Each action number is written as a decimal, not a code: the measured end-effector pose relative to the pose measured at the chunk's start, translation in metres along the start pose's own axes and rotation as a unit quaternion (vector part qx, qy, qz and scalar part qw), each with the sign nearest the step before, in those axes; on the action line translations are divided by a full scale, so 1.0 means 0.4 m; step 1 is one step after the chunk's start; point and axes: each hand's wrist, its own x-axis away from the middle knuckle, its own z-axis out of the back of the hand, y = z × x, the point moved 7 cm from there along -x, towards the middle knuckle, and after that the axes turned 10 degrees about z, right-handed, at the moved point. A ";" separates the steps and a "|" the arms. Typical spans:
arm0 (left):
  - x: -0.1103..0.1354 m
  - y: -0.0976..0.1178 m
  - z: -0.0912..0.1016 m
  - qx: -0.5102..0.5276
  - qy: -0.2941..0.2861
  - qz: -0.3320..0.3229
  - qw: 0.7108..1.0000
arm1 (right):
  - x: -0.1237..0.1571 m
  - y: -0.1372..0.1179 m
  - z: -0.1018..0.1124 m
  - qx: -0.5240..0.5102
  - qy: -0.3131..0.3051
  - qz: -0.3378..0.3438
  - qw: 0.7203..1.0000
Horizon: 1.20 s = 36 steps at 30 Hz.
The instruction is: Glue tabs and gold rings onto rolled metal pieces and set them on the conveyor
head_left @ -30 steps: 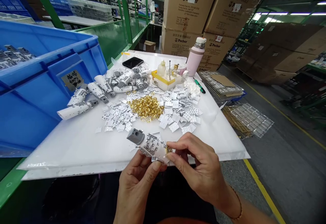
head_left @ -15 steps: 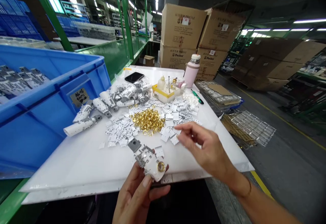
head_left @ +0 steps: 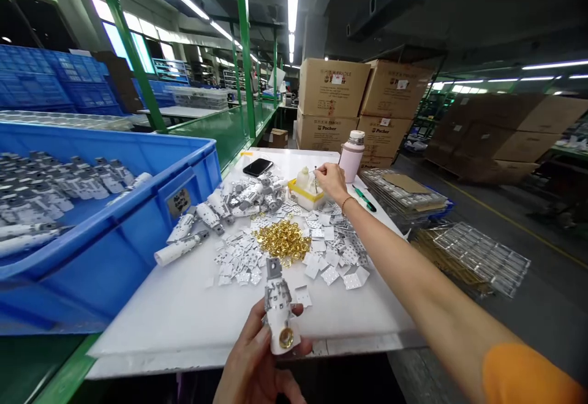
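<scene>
In my left hand [head_left: 250, 355] is a white and grey plastic model part [head_left: 278, 303], held upright near the table's front edge. A gold ring [head_left: 285, 337] sits at its lower end. My right hand [head_left: 332, 181] reaches far across the table, fingers pinched at a thin dark-tipped stick [head_left: 315, 177]. The stick stands in a yellow-rimmed tray [head_left: 294, 191] beside a small translucent bottle [head_left: 303, 177]. Between my hands lie a heap of gold rings [head_left: 283, 239] and many small white plates [head_left: 239, 260]. One white plate [head_left: 303, 295] lies just beyond the held part.
A blue crate [head_left: 114, 242] with many white-grey parts stands at left. More assembled parts [head_left: 257, 196] lie at the table's back left, near a black phone [head_left: 258, 166]. A pink bottle [head_left: 351, 158] and a green-handled tool [head_left: 364, 198] are at back right. Cartons [head_left: 333, 95] stand behind.
My right hand has moved from above the white plates forward to the stick in the tray. The held part has turned more upright in my left hand. The view has tilted up.
</scene>
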 end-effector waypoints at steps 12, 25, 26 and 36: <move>-0.002 0.007 0.002 -0.171 0.033 -0.051 0.983 | 0.152 -0.218 0.246 -0.156 0.152 0.187 0.958; -0.018 -0.006 -0.005 -0.234 0.066 -0.099 0.965 | 0.490 -0.348 0.268 -0.298 -0.087 0.168 0.936; -0.018 -0.008 -0.004 -0.231 0.063 -0.096 0.966 | 0.494 -0.344 0.262 -0.290 -0.090 0.174 0.937; -0.018 -0.004 0.002 -0.225 0.092 -0.058 0.968 | 0.397 -0.302 0.304 -0.262 0.018 0.149 0.953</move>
